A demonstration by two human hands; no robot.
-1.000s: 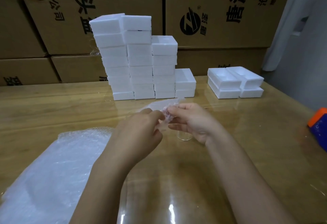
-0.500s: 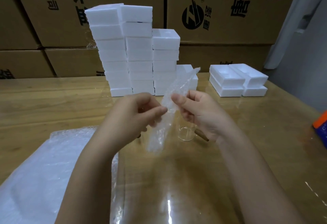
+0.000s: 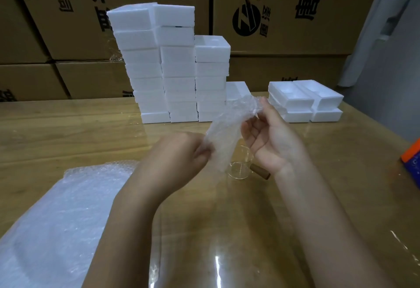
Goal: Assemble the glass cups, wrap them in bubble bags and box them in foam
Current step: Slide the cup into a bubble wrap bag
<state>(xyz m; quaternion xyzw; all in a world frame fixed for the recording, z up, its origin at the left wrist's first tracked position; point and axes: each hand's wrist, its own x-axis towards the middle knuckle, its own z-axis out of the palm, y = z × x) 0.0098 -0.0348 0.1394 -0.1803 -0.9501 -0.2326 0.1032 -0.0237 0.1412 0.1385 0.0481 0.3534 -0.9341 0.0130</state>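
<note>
– Glass cup, where does it stand?
– On the desk, upright, under the right hand, its brown handle pointing right.
– And the bubble bag?
– Held in the air above the cup, slanting; left hand fingers pinch its lower end, right fingers pinch the crumpled upper end.
– Anything else?
– A pile of bubble bags lies at the near left; white foam boxes are stacked at the far edge before cardboard cartons
</note>
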